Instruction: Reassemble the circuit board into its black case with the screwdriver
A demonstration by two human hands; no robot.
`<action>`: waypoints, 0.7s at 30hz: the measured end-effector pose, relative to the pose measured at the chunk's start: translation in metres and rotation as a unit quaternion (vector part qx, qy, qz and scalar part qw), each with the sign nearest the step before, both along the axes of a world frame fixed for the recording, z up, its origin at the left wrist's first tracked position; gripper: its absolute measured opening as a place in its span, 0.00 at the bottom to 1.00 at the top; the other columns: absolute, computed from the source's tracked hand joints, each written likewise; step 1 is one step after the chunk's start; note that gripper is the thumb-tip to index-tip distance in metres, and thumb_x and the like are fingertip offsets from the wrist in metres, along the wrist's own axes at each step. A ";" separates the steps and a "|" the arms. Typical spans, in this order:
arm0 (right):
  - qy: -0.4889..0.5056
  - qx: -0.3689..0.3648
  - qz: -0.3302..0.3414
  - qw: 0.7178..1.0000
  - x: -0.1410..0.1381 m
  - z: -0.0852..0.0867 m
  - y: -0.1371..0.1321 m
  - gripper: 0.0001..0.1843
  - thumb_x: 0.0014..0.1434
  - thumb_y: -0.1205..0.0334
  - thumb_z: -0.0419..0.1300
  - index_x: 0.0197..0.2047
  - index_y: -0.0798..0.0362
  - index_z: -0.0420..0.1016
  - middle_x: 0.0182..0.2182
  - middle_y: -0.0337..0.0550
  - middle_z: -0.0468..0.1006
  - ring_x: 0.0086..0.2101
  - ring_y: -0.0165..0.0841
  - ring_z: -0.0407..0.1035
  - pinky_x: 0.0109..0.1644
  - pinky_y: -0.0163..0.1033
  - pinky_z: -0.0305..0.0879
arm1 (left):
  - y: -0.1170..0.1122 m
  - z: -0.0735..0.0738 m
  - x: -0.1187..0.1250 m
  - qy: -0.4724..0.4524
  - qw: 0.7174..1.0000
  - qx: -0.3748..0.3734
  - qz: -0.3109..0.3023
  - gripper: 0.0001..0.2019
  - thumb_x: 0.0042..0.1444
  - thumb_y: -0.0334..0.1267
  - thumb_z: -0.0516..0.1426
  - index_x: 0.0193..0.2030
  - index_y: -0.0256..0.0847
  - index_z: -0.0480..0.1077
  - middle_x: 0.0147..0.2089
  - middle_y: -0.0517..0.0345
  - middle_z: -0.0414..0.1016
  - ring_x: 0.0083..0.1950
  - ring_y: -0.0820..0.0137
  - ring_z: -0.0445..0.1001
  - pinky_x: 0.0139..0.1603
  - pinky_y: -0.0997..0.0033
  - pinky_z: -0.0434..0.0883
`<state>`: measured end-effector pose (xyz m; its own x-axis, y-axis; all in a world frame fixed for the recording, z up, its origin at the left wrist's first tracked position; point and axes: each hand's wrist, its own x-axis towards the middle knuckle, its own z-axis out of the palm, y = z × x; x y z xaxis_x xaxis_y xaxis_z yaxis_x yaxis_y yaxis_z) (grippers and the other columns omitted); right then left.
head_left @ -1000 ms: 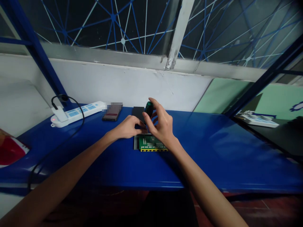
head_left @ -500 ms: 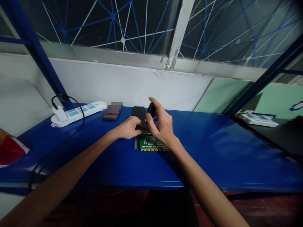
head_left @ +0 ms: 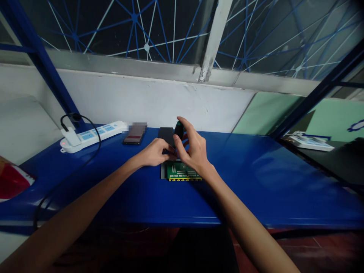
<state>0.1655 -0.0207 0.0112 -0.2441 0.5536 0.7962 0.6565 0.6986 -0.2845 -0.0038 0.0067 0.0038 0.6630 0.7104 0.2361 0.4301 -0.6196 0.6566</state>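
A green circuit board [head_left: 182,170] with a yellow strip along its near edge lies on a grey plate on the blue table. Over its far edge, my right hand [head_left: 195,149] has its thumb and fingers around the dark handle of a screwdriver [head_left: 179,130], held roughly upright. The index finger reaches up by the handle's top. My left hand [head_left: 156,152] is closed in a pinch beside the screwdriver's lower end; what sits between its fingertips is too small to make out. Just behind stands a flat black box-like object [head_left: 165,134], partly covered by the hands.
To the left, a phone [head_left: 134,134] lies near a white power strip [head_left: 93,135] with a plugged-in adapter. Its black cable [head_left: 82,165] loops across the blue table [head_left: 256,182]. A red package [head_left: 14,180] is at the far left; blue frame posts rise on both sides.
The screwdriver handle has shifted slightly left and stands a little more upright, with the right fingers turned around it. My left hand stays almost in place. The view has moved very slightly.
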 end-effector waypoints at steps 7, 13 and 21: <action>0.042 0.027 -0.022 0.999 0.000 -0.005 0.006 0.26 0.61 0.55 0.56 0.61 0.49 0.57 0.35 0.41 0.76 0.21 0.28 0.66 0.28 0.38 0.66 | -0.002 -0.002 0.002 0.009 1.000 0.006 -0.004 0.08 0.54 0.36 0.58 0.36 0.37 0.79 0.37 0.53 0.81 0.40 0.64 0.78 0.41 0.69 0.68; 0.166 -0.015 -0.042 0.985 0.017 0.005 0.016 0.28 0.60 0.50 0.58 0.60 0.46 0.57 0.31 0.39 0.73 0.20 0.29 0.67 0.24 0.37 0.64 | -0.002 0.002 -0.002 0.035 0.999 0.014 -0.021 0.20 0.53 0.49 0.61 0.49 0.40 0.75 0.47 0.49 0.78 0.47 0.60 0.75 0.45 0.66 0.67; 0.192 -0.133 -0.178 0.956 0.108 -0.006 0.053 0.29 0.56 0.46 0.58 0.56 0.53 0.70 0.22 0.37 0.70 0.20 0.29 0.63 0.25 0.36 0.62 | -0.020 -0.008 0.012 0.152 0.984 0.069 -0.055 0.40 0.44 0.64 0.61 0.63 0.50 0.63 0.54 0.49 0.70 0.51 0.54 0.68 0.46 0.60 0.63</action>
<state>0.2733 0.0322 0.0052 0.2796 0.7424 0.6088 0.6511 0.3194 -0.6886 0.0078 -0.0136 -0.0045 0.7892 0.6052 0.1041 0.5187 -0.7477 0.4145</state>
